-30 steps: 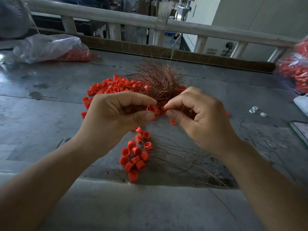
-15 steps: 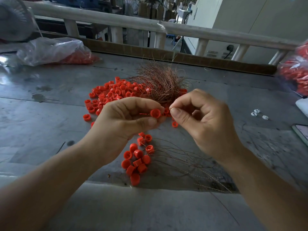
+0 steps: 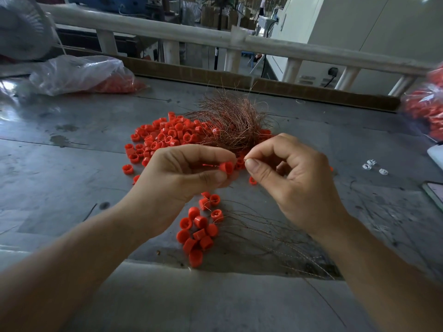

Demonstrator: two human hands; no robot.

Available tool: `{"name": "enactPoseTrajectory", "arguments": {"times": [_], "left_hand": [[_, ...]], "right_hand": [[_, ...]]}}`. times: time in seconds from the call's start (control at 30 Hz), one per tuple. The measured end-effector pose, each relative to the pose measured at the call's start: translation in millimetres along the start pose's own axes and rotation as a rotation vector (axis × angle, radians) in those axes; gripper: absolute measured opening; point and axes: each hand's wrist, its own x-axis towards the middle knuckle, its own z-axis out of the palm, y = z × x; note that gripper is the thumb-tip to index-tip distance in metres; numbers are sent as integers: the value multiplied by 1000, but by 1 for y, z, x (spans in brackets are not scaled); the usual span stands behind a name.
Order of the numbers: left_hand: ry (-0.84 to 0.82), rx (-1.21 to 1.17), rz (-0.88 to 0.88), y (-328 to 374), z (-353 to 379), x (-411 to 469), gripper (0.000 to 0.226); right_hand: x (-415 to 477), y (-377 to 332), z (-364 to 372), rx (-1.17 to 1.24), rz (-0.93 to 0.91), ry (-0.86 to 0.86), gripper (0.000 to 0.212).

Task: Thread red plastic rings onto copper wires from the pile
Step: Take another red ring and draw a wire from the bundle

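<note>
My left hand [image 3: 177, 178] pinches a red plastic ring [image 3: 225, 167] between thumb and forefinger above the grey table [image 3: 72, 183]. A thin copper wire passes through the ring, its tip showing at the left. My right hand [image 3: 294, 180] pinches that wire just right of the ring. Behind the hands lie a pile of loose red rings [image 3: 165, 136] and a tangled bundle of copper wires [image 3: 235, 124]. Below the hands sits a cluster of rings on wires [image 3: 199, 230], the wires [image 3: 275, 238] trailing to the right.
A clear plastic bag of red rings [image 3: 84, 74] lies at the back left, another bag [image 3: 426, 109] at the right edge. Small white parts [image 3: 374, 165] lie to the right. A fan [image 3: 21, 27] stands at far left; a railing [image 3: 215, 40] runs behind the table.
Both hands rose slightly off the pile. The ring came into view in my left fingers and a wire end now pokes through it.
</note>
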Motion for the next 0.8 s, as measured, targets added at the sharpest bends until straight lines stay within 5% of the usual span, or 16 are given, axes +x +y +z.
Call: {"name": "enactPoseTrajectory", "arguments": {"times": [0.8], "left_hand": [[34,40,81,2,1,0,30]], "right_hand": [[-2,-5,3,8,27,-64,7]]}}
